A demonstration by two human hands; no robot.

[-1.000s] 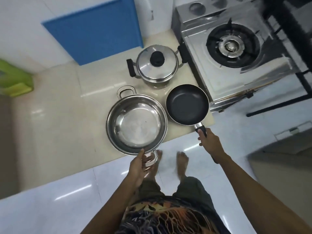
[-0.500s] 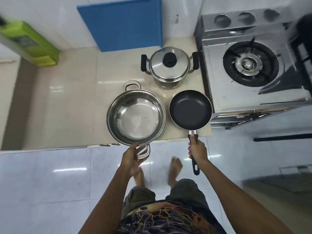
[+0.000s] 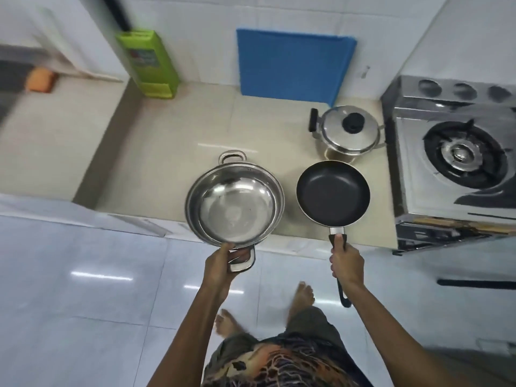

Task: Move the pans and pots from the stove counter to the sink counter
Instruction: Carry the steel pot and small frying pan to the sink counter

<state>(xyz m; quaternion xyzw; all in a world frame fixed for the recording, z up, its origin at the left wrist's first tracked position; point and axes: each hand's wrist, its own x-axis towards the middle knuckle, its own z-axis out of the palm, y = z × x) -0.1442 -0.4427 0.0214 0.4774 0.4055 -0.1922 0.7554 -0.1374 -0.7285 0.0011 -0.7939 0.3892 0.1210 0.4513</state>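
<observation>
A wide steel pan [image 3: 234,202] with two loop handles hangs over the front edge of the beige counter [image 3: 167,152]. My left hand [image 3: 223,266] grips its near handle. To its right is a black non-stick frying pan [image 3: 332,193], and my right hand [image 3: 346,263] is closed around its black handle. Both pans look lifted slightly off the counter. A small steel pot [image 3: 346,135] with a lid and black knob stands behind the frying pan, beside the stove.
A gas stove [image 3: 458,163] fills the right end of the counter. A blue board [image 3: 293,68] leans on the tiled wall, a green box [image 3: 148,65] stands at the back left, and an orange sponge [image 3: 40,79] lies far left. My bare feet stand on the glossy floor.
Both hands have closed on the handles and drawn the two pans toward the counter's front edge and to the left, away from the lidded pot. My view has swung left.
</observation>
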